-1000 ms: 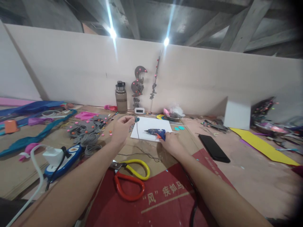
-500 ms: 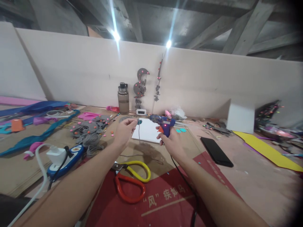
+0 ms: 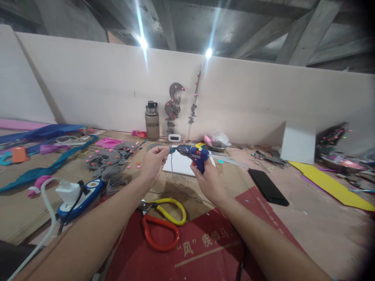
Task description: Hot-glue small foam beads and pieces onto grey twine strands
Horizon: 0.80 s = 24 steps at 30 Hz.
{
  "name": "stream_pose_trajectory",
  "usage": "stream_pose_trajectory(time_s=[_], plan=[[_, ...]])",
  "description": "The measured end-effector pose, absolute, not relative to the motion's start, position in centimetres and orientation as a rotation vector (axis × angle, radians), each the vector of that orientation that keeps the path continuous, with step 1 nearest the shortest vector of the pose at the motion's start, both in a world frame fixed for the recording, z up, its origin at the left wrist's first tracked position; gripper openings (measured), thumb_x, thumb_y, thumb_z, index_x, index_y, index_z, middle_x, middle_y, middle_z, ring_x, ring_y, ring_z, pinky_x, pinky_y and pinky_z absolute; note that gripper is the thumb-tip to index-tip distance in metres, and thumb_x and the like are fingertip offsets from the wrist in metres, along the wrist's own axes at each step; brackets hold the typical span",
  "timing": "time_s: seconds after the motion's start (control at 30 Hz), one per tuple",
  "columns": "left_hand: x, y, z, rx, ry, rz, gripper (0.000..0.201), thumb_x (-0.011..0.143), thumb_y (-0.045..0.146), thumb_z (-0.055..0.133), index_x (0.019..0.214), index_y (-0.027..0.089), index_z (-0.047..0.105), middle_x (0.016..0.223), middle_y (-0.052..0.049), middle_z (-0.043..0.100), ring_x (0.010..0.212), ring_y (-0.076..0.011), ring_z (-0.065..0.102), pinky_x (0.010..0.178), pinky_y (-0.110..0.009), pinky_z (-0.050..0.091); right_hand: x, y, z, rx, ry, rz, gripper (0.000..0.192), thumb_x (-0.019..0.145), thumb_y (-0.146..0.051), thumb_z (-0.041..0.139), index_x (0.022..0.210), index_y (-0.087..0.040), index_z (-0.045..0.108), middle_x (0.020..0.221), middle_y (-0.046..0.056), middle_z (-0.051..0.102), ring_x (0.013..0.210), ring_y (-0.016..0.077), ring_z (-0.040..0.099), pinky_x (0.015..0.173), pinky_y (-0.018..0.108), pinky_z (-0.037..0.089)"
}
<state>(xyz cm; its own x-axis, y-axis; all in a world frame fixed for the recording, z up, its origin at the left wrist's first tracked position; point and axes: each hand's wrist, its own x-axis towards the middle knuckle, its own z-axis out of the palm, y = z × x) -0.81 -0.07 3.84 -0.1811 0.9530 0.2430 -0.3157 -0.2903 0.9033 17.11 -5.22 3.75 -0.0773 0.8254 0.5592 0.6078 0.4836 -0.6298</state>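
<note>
My left hand pinches a small teal piece, with a grey cord hanging down from it. Wrapped round the handle of a blue glue gun is my right hand. The gun's nozzle points left and is right at the teal piece; whether they touch I cannot tell. A clear glue stick sticks out of the gun's back end. Below both hands lies a white board. Scissors with one red and one yellow handle rest nearer to me.
A power strip with a white plug stands at left, near grey felt pieces with pink dots and grey cord. A bottle and a small digital display are at the back. A black phone lies at right.
My right hand has brought the glue gun left, so its nozzle now meets or nearly meets the teal piece. My left hand has hardly moved.
</note>
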Motion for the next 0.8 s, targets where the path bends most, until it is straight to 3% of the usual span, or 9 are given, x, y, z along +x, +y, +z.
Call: stream_pose_trajectory(time_s=[0.8], plan=[[-0.69,0.01,3.47,1.183,0.935,1.664,0.023,0.064,0.034,0.07,0.066,0.014,0.06,0.053,0.004,0.048,0.048,-0.0057,0.037,0.046,-0.02,0.025,16.98,-5.63,3.48,-1.252,-1.822,0.203,0.032,0.085,-0.029,0.045,0.114,-0.017,0.05,0.096,0.01,0.063,0.085,0.0226,0.057,0.076,0.037,0.045]])
